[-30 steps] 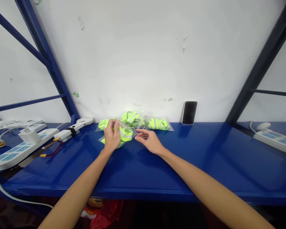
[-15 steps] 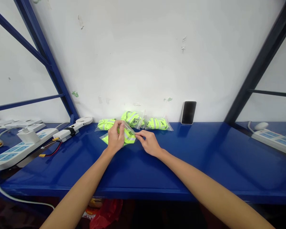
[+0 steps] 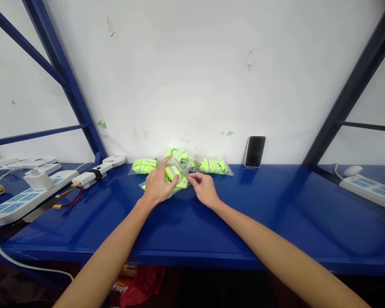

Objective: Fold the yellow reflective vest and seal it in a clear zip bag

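Observation:
A clear zip bag (image 3: 181,183) with a folded neon-yellow reflective strap inside is between my hands, just above the blue tabletop. My left hand (image 3: 158,183) wraps the bag's left side, thumb across its front and fingers behind it. The thumb and fingertips of my right hand (image 3: 205,188) pinch the corner of the bag's upper right edge. Behind it lie more bagged neon-yellow straps: one bag (image 3: 144,165) at left, one bag (image 3: 179,155) in the middle, partly hidden, and one bag (image 3: 212,166) at right.
A black-screened device (image 3: 255,151) leans against the wall. On the left are a small white fan (image 3: 114,161), a power strip (image 3: 25,199) with a plugged adapter, and cables. Another power strip (image 3: 370,188) lies at right. A red plastic bag (image 3: 143,286) shows below the table's edge.
The held bag has turned to face me more and moved slightly right. My left thumb now lies on its front, and my right hand has shifted right along its upper edge.

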Available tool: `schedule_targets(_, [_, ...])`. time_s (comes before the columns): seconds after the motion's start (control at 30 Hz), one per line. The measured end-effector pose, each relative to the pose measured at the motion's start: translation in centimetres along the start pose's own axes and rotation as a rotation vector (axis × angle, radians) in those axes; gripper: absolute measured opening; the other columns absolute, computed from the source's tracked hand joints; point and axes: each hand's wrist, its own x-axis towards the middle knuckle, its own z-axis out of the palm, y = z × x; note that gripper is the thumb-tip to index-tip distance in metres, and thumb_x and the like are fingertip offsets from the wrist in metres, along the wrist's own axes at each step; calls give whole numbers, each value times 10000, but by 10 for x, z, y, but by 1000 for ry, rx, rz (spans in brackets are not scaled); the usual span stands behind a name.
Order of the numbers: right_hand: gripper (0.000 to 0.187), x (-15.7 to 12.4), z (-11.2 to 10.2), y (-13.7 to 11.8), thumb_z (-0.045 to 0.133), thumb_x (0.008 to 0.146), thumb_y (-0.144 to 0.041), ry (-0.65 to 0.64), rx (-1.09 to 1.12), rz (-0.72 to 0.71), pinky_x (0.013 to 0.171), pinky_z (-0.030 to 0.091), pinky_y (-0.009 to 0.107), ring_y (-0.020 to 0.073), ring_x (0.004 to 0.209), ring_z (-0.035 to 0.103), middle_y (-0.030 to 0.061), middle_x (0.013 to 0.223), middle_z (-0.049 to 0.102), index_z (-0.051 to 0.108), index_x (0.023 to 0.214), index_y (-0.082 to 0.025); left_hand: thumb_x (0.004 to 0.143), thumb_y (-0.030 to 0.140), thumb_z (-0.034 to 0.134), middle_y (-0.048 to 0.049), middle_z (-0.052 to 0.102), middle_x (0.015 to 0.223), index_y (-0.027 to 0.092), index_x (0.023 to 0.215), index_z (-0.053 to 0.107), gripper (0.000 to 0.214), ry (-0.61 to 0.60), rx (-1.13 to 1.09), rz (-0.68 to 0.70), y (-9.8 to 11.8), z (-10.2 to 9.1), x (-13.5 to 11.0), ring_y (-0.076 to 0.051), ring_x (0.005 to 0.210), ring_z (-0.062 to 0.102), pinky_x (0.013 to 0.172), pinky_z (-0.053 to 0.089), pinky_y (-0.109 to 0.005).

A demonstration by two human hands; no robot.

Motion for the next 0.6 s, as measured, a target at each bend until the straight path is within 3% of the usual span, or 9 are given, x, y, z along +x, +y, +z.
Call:
schedule_targets(0.27, [216,1,1,3,550,844,-318,-29,7,54,682,497,289,192,694,665,59,744,707,684,821,-150,838,445,505,-99,641,1167,212,1404,343,632,-46,102,-52,13,-3,-2,-304,1012,634,839,473,-385])
schedule_targets(0.6, [201,2,1,3,538,837,-305,-23,-54,49,658,463,271,174,678,633,46,743,692,670,820,-154,836,451,492,-109,647,1079,188,1436,275,690,-53,103,-52,13,-2,-1,-307,913,647,799,476,-404])
